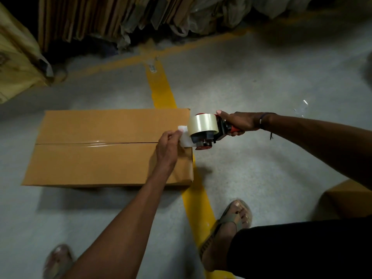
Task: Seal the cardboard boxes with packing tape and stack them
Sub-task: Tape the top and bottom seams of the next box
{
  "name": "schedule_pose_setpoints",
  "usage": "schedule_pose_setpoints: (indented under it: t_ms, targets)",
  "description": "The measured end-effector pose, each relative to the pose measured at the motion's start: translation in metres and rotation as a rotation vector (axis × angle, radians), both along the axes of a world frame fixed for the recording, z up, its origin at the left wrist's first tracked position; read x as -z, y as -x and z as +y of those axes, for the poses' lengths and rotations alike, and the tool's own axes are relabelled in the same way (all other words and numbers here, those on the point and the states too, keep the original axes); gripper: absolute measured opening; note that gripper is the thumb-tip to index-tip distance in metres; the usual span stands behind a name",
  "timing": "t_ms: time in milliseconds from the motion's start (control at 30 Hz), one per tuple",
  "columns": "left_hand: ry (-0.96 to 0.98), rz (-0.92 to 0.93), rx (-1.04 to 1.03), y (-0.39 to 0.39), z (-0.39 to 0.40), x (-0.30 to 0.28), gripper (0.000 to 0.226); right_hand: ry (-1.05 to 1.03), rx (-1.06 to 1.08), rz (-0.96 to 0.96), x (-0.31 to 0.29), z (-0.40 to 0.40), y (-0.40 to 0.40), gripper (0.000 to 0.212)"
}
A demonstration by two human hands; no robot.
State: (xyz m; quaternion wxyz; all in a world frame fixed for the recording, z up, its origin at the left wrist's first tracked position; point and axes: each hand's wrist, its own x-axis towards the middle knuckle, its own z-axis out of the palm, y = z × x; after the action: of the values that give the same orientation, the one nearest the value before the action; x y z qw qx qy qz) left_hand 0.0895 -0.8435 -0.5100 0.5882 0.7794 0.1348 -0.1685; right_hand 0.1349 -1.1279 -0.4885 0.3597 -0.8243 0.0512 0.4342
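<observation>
Grey floor (261, 87) is carrying the box (100, 158); left hand (168, 147) is pinching tape (184, 138), right hand (238, 122) is gripping the dispenser (207, 129)

Bare arms — dark wrist thread (265, 121), black shorts (302, 248), olive sandals (233, 220).

Left arm reaches forward from lower frame, forearm bare, wrist straight. Left hand (167, 147) knuckles up, fingers curled, pinching loose white end of clear tape (184, 138). Right arm comes in from right edge, extended leftward, dark thread band at wrist. Right hand (238, 122) wraps handle of red-and-black tape dispenser with clear roll (205, 130), thumb lying along top.
</observation>
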Motion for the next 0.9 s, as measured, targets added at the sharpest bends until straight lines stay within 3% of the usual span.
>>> schedule_pose_setpoints:
  t_ms: [133,233,533,700,900]
  targets:
    - [0.073,0.336,0.088,-0.047,-0.016,0.005,0.116,0.233,-0.086,-0.232,0.008,0.014,-0.001,0.09]
    - [-0.004,0.394,0.09,-0.057,-0.028,0.006,0.151,0.306,-0.157,-0.344,0.015,0.016,-0.002,0.096]
    - [0.143,0.363,0.042,-0.059,-0.036,0.01,0.126,0.385,-0.189,-0.395,0.017,0.018,-0.005,0.097]
    - [-0.273,0.319,0.249,-0.039,-0.045,-0.008,0.096,0.538,-0.211,-0.41,0.021,0.006,0.001,0.09]
    - [-0.361,0.28,0.337,-0.041,-0.034,-0.011,0.108,0.658,-0.132,-0.575,0.019,-0.007,0.003,0.089]
